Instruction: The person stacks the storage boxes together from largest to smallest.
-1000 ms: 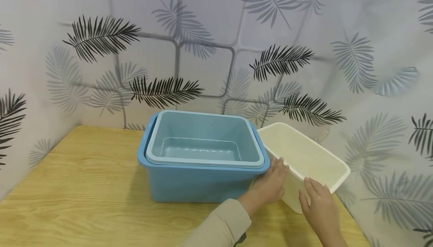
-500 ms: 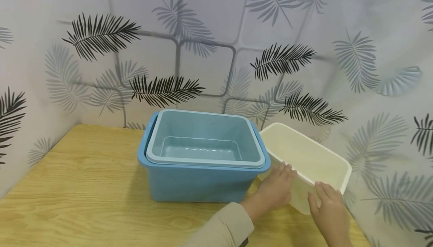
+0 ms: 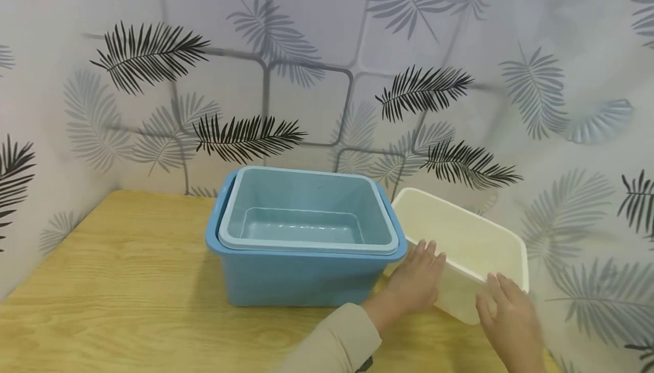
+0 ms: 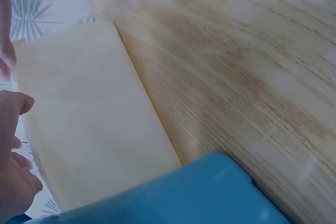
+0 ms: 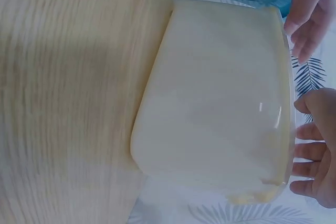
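A cream plastic bin (image 3: 457,288) stands on the table at the right of the head view, set at an angle. My left hand (image 3: 416,279) has its fingers on the near rim, close to the blue bins. Farther right along that rim, the right hand (image 3: 513,319) touches it with extended fingers. In the right wrist view, the right hand's fingers (image 5: 310,153) reach past the rim and the thumb stands apart from them. The left wrist view shows the left hand (image 4: 16,166) beside the cream bin's rim, its fingers partly cut off.
Left of the cream bin stands a blue bin (image 3: 301,282) with a lighter blue bin (image 3: 306,245) nested in it. The wooden table (image 3: 128,288) extends left and forward. A leaf-patterned cloth (image 3: 317,38) hangs behind and along the right side.
The cream bin has turned slightly, its near side lying more squarely toward me. Both hands have shifted right along its rim, the right hand farther. The blue bins have stayed put.
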A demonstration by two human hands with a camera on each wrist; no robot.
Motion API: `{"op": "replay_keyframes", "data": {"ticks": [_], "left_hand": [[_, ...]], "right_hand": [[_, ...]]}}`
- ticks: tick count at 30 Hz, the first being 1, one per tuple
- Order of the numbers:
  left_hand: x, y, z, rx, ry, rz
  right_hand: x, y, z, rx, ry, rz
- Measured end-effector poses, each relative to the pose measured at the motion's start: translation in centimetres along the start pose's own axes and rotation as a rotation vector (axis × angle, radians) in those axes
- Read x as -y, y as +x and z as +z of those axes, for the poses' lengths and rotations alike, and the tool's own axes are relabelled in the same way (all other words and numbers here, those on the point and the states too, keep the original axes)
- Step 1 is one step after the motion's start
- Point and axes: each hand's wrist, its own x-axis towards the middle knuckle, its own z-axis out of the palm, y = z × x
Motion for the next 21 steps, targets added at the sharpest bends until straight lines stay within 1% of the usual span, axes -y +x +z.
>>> {"op": "replay_keyframes", "data": {"ticks": [3,4,6,10,14,21], "left_hand": [[0.2,0.0,0.5,-0.004,0.058,-0.021],[0.2,0.0,0.6,-0.001,0.063,-0.027],[0.1,0.1,0.7,0.008,0.051,-0.032],[-0.2,0.1,0.5,0.03,0.011,-0.025],[-0.5,-0.2,0.2,0.028,0.03,0.005],[-1.1,-0.7,0.2,-0.027,0.028,0.079]], "right_hand": [[0.1,-0.3,0.2,0.026,0.002,-0.026],[0.0,-0.4,0.2,0.032,-0.002,-0.025],[-0.1,-0.3,0.2,0.042,-0.015,-0.017],[-0.5,-0.2,-0.1,0.071,-0.033,0.037],[-1.0,-0.3,-0.2,0.109,-0.031,0.091],[-2.1,-0.4,-0.5,0.155,-0.017,0.164]]}}
